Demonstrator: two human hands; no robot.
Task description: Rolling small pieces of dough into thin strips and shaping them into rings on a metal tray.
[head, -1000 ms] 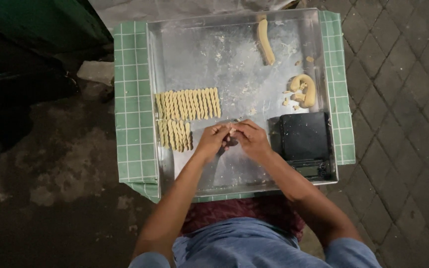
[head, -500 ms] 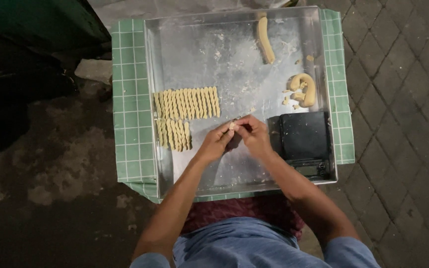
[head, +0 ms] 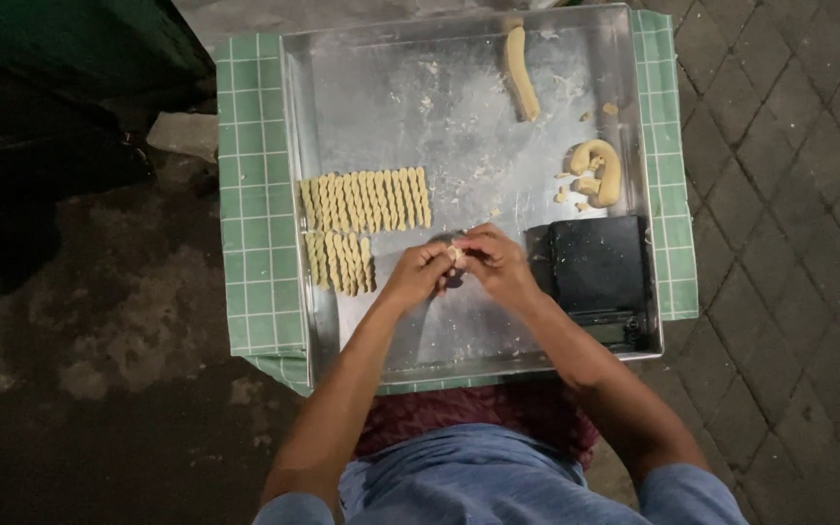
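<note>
Dough piece (head: 455,255) sits pinched between the left hand (head: 418,276) and right hand (head: 498,264), both closed on it above the tray (head: 294,146). Just right lies a black scale (head: 598,264). Beyond, two rows of finished twists (head: 367,201), the nearer row shorter. Farther off, a curled lump (head: 603,167) and a dough roll (head: 519,73) remain unshaped. No labels visible.

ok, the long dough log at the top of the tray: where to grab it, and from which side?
Probably at mid-length, pinching across its narrow width from above. The dough log lies flat on the metal tray, running roughly top to bottom with a slight curve, and bare tray lies on both its long sides. It looks soft, so a grip at one end would likely let it sag or stretch.
</note>
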